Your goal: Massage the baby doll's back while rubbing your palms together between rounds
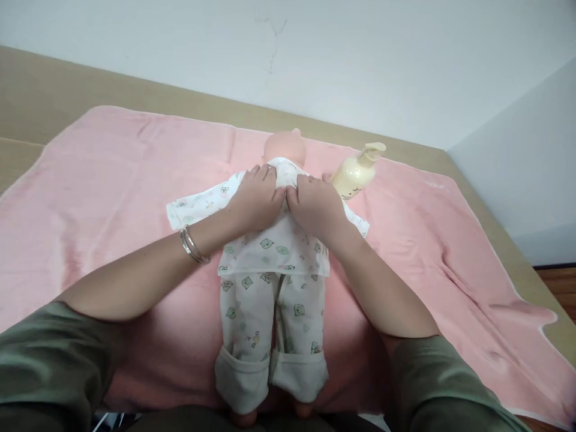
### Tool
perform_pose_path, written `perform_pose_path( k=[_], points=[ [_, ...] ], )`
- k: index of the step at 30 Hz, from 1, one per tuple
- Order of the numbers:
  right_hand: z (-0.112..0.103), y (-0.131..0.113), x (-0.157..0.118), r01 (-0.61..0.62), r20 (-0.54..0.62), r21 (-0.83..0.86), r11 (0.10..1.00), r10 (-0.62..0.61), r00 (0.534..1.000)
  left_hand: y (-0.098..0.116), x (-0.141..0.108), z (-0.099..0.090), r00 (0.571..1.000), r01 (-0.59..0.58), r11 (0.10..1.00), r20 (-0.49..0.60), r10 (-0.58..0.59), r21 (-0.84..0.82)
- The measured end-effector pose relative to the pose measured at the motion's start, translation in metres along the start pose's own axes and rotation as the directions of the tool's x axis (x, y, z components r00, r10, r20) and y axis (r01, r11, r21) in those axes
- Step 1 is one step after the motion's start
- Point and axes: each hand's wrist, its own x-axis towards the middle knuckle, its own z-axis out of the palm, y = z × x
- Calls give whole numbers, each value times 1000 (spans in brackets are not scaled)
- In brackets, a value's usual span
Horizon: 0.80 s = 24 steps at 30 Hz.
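Note:
A baby doll point(282, 147) lies stretched out on a pink blanket point(135, 156), its bare head pointing away from me and its face not visible. It wears a white top point(274, 255) and matching trousers point(247, 312) printed with small green animals, the cuffs rolled up. My left hand point(257, 198) rests flat on the left side of the doll's upper torso. On the other side my right hand point(317, 207) lies flat too, with the two thumbs close together at the middle. Neither hand grips anything; the fingers are stretched over the cloth.
A cream-coloured pump bottle point(357, 171) leans at a tilt just right of the doll's shoulder. The blanket covers most of a wooden table point(157, 90), which stands against a white wall point(360, 66). Creases run across the blanket at the right.

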Motion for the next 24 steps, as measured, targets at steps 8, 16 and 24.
perform_pose_path(
  k=[8, 16, 24],
  points=[
    [9, 7, 11, -22, 5, 142, 990, 21, 1000, -4, 7, 5, 954, 230, 957, -152, -258, -179],
    [28, 19, 24, -77, -59, 239, 968, 94, 994, -3, 7, 1, 954, 241, 939, -119, -276, -245],
    [33, 8, 18, -155, -138, 245, 957, 192, 972, -9, 14, -3, 960, 240, 922, -68, -272, -303]
  ],
)
